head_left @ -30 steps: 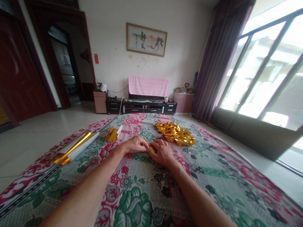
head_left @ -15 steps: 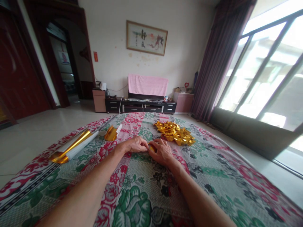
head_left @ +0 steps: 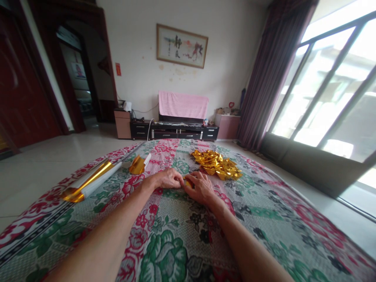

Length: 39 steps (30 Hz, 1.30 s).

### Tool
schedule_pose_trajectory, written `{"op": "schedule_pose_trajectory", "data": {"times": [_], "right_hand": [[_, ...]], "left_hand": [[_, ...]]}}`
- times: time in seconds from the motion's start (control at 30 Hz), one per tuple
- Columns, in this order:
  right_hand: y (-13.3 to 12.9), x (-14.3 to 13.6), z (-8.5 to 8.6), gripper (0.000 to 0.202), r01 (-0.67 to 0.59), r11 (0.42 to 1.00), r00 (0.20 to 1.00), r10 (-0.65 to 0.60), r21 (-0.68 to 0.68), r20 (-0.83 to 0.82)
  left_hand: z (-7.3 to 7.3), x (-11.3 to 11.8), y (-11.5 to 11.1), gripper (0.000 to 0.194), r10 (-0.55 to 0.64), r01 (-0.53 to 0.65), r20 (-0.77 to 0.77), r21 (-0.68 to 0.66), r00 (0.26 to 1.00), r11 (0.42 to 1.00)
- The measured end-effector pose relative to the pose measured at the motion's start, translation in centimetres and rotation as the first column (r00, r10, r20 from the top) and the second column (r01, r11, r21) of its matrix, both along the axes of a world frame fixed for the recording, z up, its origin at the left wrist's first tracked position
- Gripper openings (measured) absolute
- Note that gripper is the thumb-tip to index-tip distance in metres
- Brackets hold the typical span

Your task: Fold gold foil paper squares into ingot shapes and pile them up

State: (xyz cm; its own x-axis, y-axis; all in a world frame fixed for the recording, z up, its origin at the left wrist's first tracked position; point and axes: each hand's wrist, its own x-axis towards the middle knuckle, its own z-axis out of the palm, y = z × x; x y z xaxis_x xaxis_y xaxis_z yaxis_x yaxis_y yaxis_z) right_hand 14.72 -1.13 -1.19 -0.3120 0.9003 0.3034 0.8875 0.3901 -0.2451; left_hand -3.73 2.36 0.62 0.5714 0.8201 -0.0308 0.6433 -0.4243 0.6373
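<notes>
Both hands meet over the flowered tablecloth, at the middle of the view. A small piece of gold foil shows between them, mostly hidden by fingers. My left hand is closed, its fingertips pinched at the foil's left end. Curled over the foil's right part, my right hand is closed on it. Just beyond the right hand lies a pile of folded gold foil pieces.
A large roll of gold foil with a white back lies at the left. Nearer the hands is a small curled stack of gold sheets. Beyond the cloth stands a black cabinet under a pink towel.
</notes>
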Motion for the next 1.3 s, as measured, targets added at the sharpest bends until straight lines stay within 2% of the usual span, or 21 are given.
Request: {"op": "schedule_pose_trajectory", "data": {"times": [0.17, 0.67, 0.87, 1.3], "right_hand": [[0.1, 0.1, 0.0, 0.032, -0.013, 1.000, 1.000, 0.013, -0.021, -0.006], [0.4, 0.6, 0.1, 0.035, -0.052, 0.998, 0.999, 0.052, -0.032, -0.007], [0.5, 0.6, -0.2, 0.036, -0.059, 0.998, 0.998, 0.058, -0.023, -0.027], [0.8, 0.9, 0.0, 0.032, -0.118, 0.990, 0.993, 0.119, -0.077, 0.006]], "left_hand": [[0.1, 0.0, 0.0, 0.032, -0.024, 0.024, 0.013, -0.022, 1.000, 0.999], [0.1, 1.1, -0.4, 0.029, 0.067, -0.063, -0.016, 0.159, 0.998, 0.985], [-0.2, 1.5, -0.4, 0.028, 0.046, -0.047, 0.009, 0.237, 0.999, 0.970], [-0.3, 1.9, -0.7, 0.024, 0.039, -0.035, -0.008, 0.298, 0.999, 0.954]]}}
